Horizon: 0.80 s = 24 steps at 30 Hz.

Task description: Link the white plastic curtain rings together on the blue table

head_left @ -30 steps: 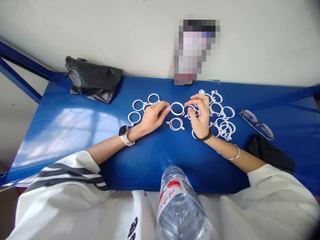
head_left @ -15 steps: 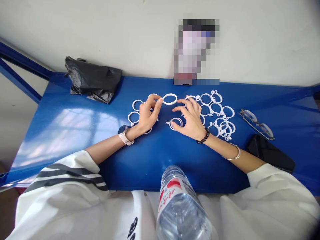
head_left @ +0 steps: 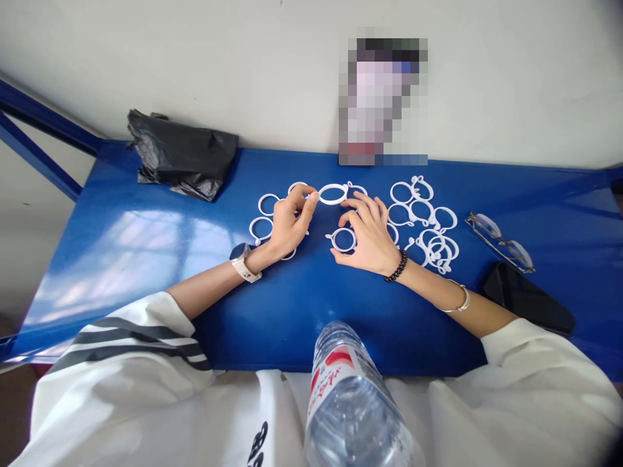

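Observation:
My left hand (head_left: 292, 217) pinches a thin white plastic ring (head_left: 333, 194) at its left edge, between thumb and fingers, above the table. Close to that ring's right side is my right hand (head_left: 368, 235), its thumb spread away from the curled fingers. A second white ring with a small eyelet (head_left: 357, 190) shows behind the right fingertips; whether they touch it I cannot tell. Between the right thumb and fingers, another eyelet ring (head_left: 344, 239) lies on the table. More white rings (head_left: 261, 228) lie around my left hand, partly covered by it.
Several white eyelet rings (head_left: 421, 211) are spread to the right. Beyond them are glasses (head_left: 501, 241) and a black phone (head_left: 528, 298). A black plastic bag (head_left: 180, 155) sits at the back left of the blue table (head_left: 160, 188). A water bottle (head_left: 355, 395) stands close to my body.
A ring with an eyelet now shows just right of the held ring; earlier one showed farther right by the right fingers. My right thumb has shifted slightly down and left. My left hand barely moved.

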Each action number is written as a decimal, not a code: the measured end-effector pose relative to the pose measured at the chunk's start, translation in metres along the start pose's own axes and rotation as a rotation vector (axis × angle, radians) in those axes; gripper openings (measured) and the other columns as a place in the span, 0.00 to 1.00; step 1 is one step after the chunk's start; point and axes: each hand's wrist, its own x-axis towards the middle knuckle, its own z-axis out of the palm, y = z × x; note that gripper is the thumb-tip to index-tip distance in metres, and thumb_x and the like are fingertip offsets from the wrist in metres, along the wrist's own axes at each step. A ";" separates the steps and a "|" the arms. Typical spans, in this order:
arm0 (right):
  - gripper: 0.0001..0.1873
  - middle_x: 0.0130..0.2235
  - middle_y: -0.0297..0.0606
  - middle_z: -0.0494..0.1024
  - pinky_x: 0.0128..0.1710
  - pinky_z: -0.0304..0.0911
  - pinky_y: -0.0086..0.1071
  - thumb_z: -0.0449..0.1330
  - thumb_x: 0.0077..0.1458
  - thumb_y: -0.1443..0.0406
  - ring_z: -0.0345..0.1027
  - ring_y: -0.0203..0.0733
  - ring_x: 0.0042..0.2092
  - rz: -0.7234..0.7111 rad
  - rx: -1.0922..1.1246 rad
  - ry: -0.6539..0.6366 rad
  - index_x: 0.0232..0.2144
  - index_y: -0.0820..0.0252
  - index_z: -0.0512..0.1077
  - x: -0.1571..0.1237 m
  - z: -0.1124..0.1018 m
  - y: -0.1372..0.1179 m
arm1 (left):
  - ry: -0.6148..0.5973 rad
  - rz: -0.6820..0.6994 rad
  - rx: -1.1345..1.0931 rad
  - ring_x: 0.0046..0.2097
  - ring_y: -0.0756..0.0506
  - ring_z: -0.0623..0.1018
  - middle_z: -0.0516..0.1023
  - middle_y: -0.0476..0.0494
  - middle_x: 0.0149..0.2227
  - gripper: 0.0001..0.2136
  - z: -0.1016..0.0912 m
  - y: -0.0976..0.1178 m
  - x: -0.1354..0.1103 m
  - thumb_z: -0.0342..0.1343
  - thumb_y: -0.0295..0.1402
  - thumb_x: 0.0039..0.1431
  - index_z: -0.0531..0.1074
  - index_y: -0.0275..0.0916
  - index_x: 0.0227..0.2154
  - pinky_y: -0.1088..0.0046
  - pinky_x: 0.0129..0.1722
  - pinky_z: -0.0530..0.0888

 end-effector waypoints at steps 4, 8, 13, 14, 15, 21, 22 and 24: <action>0.15 0.52 0.45 0.73 0.62 0.47 0.58 0.65 0.44 0.58 0.58 0.61 0.63 0.009 0.025 0.030 0.33 0.55 0.66 0.001 0.002 0.002 | -0.008 -0.001 -0.001 0.19 0.54 0.61 0.61 0.57 0.18 0.17 0.000 0.000 0.000 0.45 0.50 0.69 0.66 0.40 0.36 0.74 0.21 0.57; 0.14 0.52 0.44 0.73 0.60 0.50 0.56 0.64 0.46 0.59 0.60 0.60 0.61 0.016 0.059 0.046 0.33 0.54 0.66 0.002 0.002 0.002 | -0.045 0.016 0.016 0.19 0.54 0.62 0.61 0.57 0.18 0.17 -0.001 0.001 0.001 0.44 0.49 0.69 0.66 0.40 0.35 0.75 0.22 0.58; 0.15 0.51 0.43 0.73 0.57 0.55 0.53 0.58 0.47 0.66 0.62 0.57 0.58 0.061 0.154 0.117 0.40 0.53 0.65 0.004 0.001 0.004 | -0.087 0.070 0.063 0.19 0.55 0.62 0.62 0.57 0.17 0.16 -0.002 0.003 0.001 0.45 0.46 0.70 0.67 0.39 0.34 0.77 0.22 0.58; 0.16 0.51 0.43 0.73 0.56 0.57 0.52 0.56 0.47 0.68 0.63 0.56 0.57 0.073 0.181 0.145 0.41 0.53 0.65 0.004 0.001 0.005 | -0.093 0.081 0.065 0.19 0.55 0.62 0.63 0.56 0.18 0.16 -0.002 0.003 0.001 0.46 0.46 0.70 0.67 0.39 0.33 0.77 0.22 0.58; 0.18 0.50 0.43 0.73 0.55 0.58 0.50 0.55 0.47 0.70 0.64 0.54 0.55 0.082 0.212 0.178 0.42 0.54 0.64 0.004 0.000 0.006 | -0.101 0.091 0.064 0.19 0.55 0.62 0.63 0.56 0.18 0.16 -0.002 0.003 0.002 0.45 0.46 0.70 0.68 0.38 0.33 0.78 0.22 0.59; 0.14 0.47 0.41 0.75 0.55 0.61 0.47 0.51 0.56 0.69 0.66 0.49 0.52 0.121 0.337 0.316 0.44 0.54 0.66 0.004 -0.004 0.009 | -0.175 0.179 0.105 0.21 0.54 0.65 0.67 0.53 0.20 0.19 -0.001 0.001 0.002 0.44 0.46 0.70 0.70 0.37 0.34 0.78 0.23 0.61; 0.12 0.46 0.41 0.76 0.55 0.60 0.47 0.50 0.58 0.68 0.66 0.49 0.52 0.127 0.341 0.315 0.44 0.53 0.67 0.004 -0.005 0.008 | -0.193 0.199 0.123 0.21 0.54 0.66 0.68 0.52 0.21 0.19 -0.001 0.001 0.002 0.43 0.47 0.70 0.70 0.37 0.34 0.78 0.24 0.62; 0.10 0.45 0.40 0.77 0.54 0.60 0.47 0.50 0.62 0.65 0.67 0.49 0.51 0.130 0.353 0.289 0.43 0.53 0.68 0.004 -0.006 0.007 | -0.230 0.229 0.145 0.22 0.53 0.67 0.70 0.51 0.22 0.21 -0.001 0.002 0.002 0.42 0.48 0.70 0.71 0.37 0.34 0.78 0.25 0.63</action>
